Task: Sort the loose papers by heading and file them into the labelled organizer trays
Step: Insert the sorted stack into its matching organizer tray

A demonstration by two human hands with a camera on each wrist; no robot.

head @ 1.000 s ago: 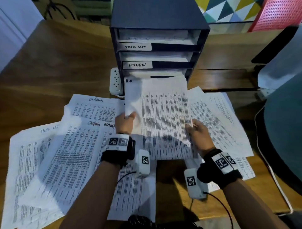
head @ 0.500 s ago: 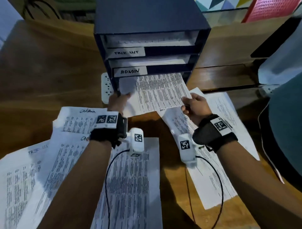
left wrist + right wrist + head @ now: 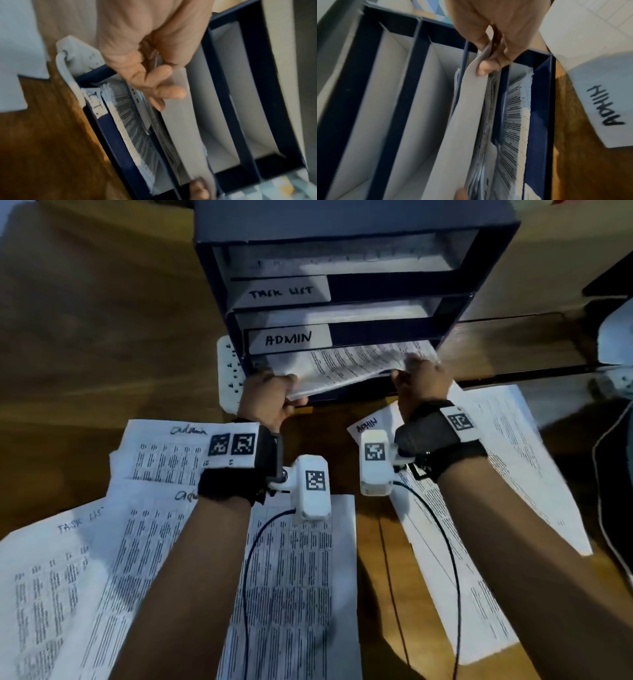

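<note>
A dark blue organizer (image 3: pixel 493 278) stands on the wooden table, with trays labelled TASK LIST (image 3: pixel 281 292) and ADMIN (image 3: pixel 289 338) above a bottom tray. A printed sheet (image 3: pixel 342 364) lies mostly inside that bottom tray, over a stack of papers (image 3: pixel 517 115). My left hand (image 3: pixel 274 395) pinches the sheet's near left corner and my right hand (image 3: pixel 416 374) pinches its near right corner. The wrist views show thumb and fingers of the left hand (image 3: pixel 154 83) and right hand (image 3: pixel 491 59) closed on the sheet (image 3: pixel 180 121) (image 3: pixel 467 108). The bottom tray's label is mostly hidden.
Loose sheets cover the table in front: two headed Admin (image 3: pixel 164 453), one headed Task List (image 3: pixel 51 577), a middle sheet (image 3: pixel 301 577), and an ADMIN sheet (image 3: pixel 496 474) at right. A white power strip (image 3: pixel 229 371) lies beside the organizer's left foot.
Both hands have carried the sheet forward off the table pile and slid it deep into the bottom tray. The view has moved closer to the organizer.
</note>
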